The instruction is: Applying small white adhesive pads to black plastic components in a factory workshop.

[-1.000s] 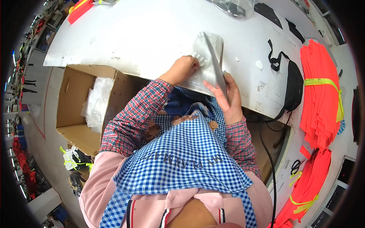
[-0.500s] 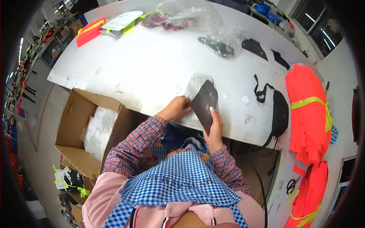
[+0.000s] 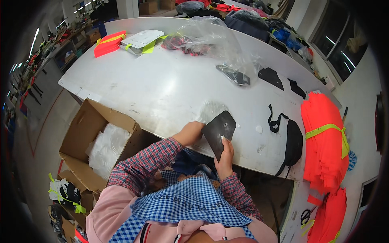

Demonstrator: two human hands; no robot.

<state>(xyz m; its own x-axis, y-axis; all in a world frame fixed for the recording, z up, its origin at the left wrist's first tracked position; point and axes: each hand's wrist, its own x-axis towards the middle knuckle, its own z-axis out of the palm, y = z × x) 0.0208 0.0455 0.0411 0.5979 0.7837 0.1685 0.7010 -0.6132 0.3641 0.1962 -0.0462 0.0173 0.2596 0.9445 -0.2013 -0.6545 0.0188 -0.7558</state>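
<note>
Dark flat piece (image 3: pixel 219 130) now out of clear bag (image 3: pixel 210 110), mid-frame on counter (image 3: pixel 162 89). Right hand (image 3: pixel 225 156) pinching its lower edge; left hand (image 3: pixel 193 129) at bag, grip unclear, probably pinching.

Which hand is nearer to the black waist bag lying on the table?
Right. The right hand holds the dark fabric piece just left of the black waist bag; the left hand sits farther left, beyond that piece.

A long white worktable (image 3: pixel 133 87) is set across a workshop with a grey floor (image 3: pixel 38 133). Windows (image 3: pixel 344 44) are seen along the right wall, ceiling strip lights (image 3: pixel 83 6) at the far left, where shelving (image 3: pixel 65 52) is ranged.
</note>
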